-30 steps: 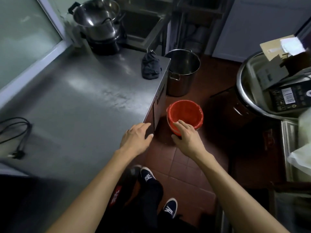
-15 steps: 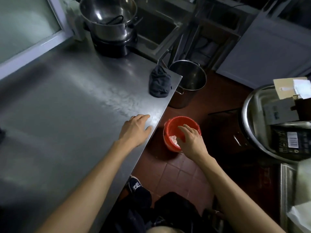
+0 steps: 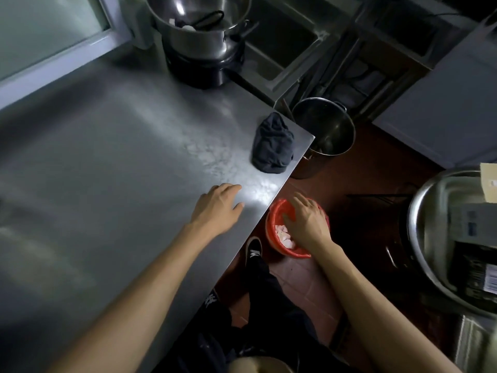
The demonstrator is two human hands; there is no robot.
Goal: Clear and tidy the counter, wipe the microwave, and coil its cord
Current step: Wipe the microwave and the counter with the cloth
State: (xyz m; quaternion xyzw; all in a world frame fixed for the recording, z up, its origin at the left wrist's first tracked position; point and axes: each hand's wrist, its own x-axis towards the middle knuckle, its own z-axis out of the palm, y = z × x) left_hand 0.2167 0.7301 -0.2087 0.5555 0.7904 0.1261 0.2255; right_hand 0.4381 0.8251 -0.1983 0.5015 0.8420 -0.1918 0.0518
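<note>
Two hands are in view, and both have shifted little over the last second while my view has swung up and over the worktop (image 3: 113,162). My left hand (image 3: 217,207) lies flat on the steel near the edge, fingers straight and relaxed, gripping nothing. My right hand (image 3: 305,222) has dropped from above the rim of the red bucket (image 3: 273,232) down over its mouth, fingers spread and loose above pale scraps (image 3: 282,234) lying inside; I cannot tell whether the fingertips touch them, but they seem to pinch nothing.

I judge the scraps have just been let go into the bucket, which stands on the floor just beside the worktop's edge. That leaves the steel almost bare: a dark cloth (image 3: 273,145) sits crumpled at the far corner, and a pot (image 3: 199,20) stands on a black base at the back. The black cord that lay at the left a second ago is out of view now, as is the microwave.

Clearing looks nearly done; the cloth is the likely next reach, for wiping.
</note>
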